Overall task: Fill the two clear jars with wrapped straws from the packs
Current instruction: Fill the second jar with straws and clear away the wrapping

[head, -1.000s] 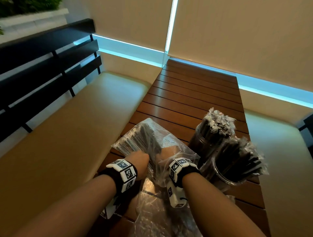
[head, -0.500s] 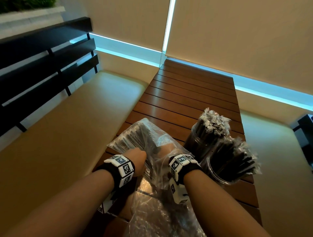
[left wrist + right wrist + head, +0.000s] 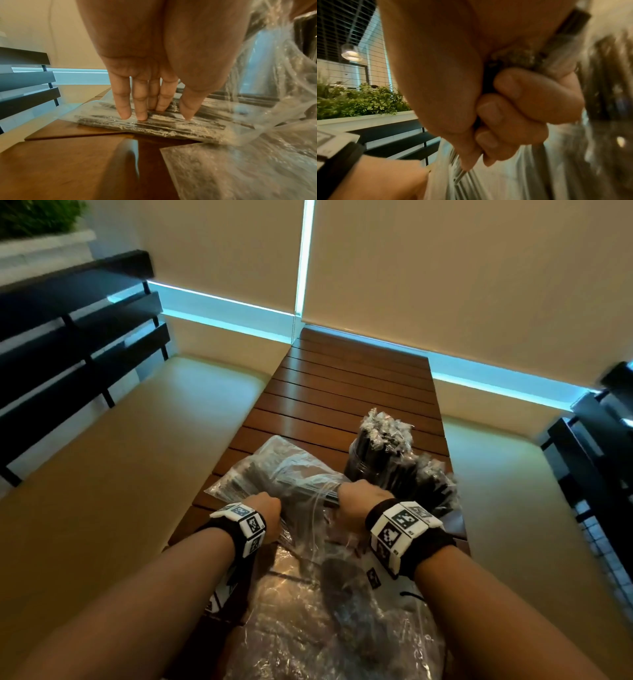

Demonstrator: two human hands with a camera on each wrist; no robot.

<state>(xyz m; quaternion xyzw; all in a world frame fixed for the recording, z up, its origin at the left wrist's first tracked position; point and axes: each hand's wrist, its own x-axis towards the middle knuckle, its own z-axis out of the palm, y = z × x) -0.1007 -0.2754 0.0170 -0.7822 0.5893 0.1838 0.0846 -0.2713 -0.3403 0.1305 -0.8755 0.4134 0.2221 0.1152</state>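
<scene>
Two clear round jars stand on the right side of the brown slatted wooden tabletop (image 3: 342, 392), both already packed with dark straws in crinkled clear wrappers: the far jar (image 3: 368, 460) holds its straws upright, the near jar (image 3: 424, 484), just beside it, holds straws leaning toward the right. Both appear close to full, so the task is judged well advanced; whether either jar can take more cannot be told from these views.

One clear plastic pack of dark wrapped straws (image 3: 274, 474) lies flat left of the jars, its open end toward the person. Right hand (image 3: 363, 501): fingers curled tight round a bundle of wrapped straws (image 3: 563, 44), which the head view shows partway out of the pack's mouth. Left hand (image 3: 150, 86): fingers straight, tips pressing down on the pack to steady it; nothing gripped.

Remaining work, as judged: draw the bundle free and set it in a jar, probably the near one. Straws are still visible inside the pack under the left fingers.

A second sheet of crumpled clear plastic (image 3: 308, 611) lies on the near end of the tabletop between the forearms; its contents cannot be made out. Beige cushioned benches flank the tabletop
</scene>
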